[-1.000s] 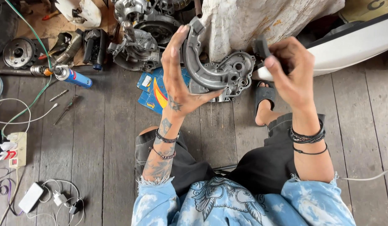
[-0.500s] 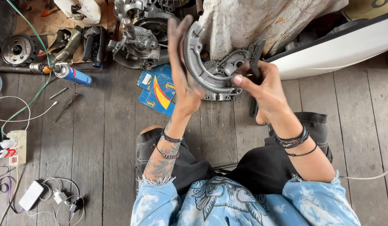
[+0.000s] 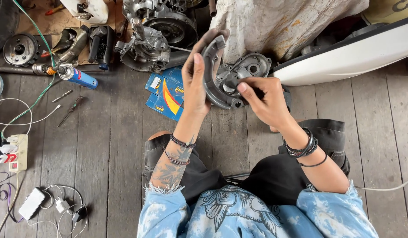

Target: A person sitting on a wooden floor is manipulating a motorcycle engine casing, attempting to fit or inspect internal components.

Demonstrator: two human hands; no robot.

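A: Seated on the plank floor (image 3: 116,145). Left hand (image 3: 196,83) wrapped around a curved grey brake shoe (image 3: 209,72), fingers closed on its outer arc, held up at chest height.

B: Which way does it run?

A: Long axis near upright, top end tipped slightly right, hollow side facing the right hand (image 3: 263,99). That hand is pinched shut on a small dark part I can't make out, right at the shoe's lower end, touching or nearly so.

B: Below them?

A: A grey metal backing plate (image 3: 248,70) lies on the floor just beyond both hands, nearer the right. Blue parts boxes (image 3: 166,90) to the left, a blue spray can (image 3: 78,77) well off left.
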